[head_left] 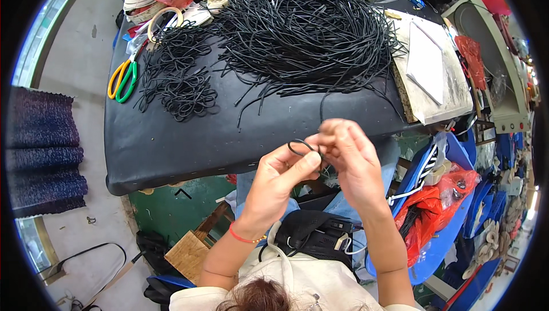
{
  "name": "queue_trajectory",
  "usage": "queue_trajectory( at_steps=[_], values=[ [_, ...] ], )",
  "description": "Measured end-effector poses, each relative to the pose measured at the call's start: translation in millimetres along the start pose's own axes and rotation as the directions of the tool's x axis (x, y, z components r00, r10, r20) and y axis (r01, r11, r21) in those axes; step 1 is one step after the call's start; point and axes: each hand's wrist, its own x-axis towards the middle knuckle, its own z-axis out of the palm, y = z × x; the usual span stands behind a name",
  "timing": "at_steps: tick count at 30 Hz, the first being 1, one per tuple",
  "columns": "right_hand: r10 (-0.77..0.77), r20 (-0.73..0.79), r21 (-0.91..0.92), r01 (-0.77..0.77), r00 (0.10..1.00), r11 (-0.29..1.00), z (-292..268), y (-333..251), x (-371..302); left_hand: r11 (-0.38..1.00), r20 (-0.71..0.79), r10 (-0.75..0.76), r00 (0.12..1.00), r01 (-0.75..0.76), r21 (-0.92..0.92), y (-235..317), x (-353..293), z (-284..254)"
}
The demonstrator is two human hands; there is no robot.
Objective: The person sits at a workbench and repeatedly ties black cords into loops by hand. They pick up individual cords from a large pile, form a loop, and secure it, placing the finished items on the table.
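Note:
Over the near edge of the table, both my hands work on one thin black cord (296, 142). My left hand (277, 180) pinches it between thumb and finger, and a small loop stands up above the thumb. My right hand (355, 165) is closed at the same cord, its fingertips bent and slightly blurred. A strand rises from beside the right fingertips toward the table. Beyond my hands lies a big tangled heap of straight black cords (309, 31). To its left is a smaller pile of looped black cords (186, 91).
Scissors (127, 79) with orange and green handles lie at the table's left side. A pale board (443, 76) with white sheets is at the right. Beside my right arm stands a blue bin (426, 268) with red plastic bags (420, 214). The black table (166, 145) has a rounded front-left corner.

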Motion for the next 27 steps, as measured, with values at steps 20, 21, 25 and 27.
queue_trajectory(
  at_steps=[20, 21, 25, 27],
  values=[
    [-0.471, 0.030, -0.699, 0.355, 0.882, 0.620, -24, 9, -5, 0.928, 0.083, -0.009, 0.997, -0.022, 0.372, -5, 1, 1],
    [-0.458, 0.011, -0.702, 0.333, 0.889, 0.630, -25, 12, -3, 0.928, 0.077, -0.007, 0.997, -0.022, 0.371, -6, -1, 1],
    [-0.384, 0.122, -0.677, 0.360, 0.915, 0.642, -25, 12, 13, 0.890, 0.035, 0.045, 0.998, -0.056, 0.452, 15, 3, -12],
    [-0.480, 0.194, -0.766, 0.438, 0.855, 0.470, -33, 3, 38, 0.779, -0.162, 0.375, 0.913, -0.216, 0.588, 42, 7, -20]
  ],
)
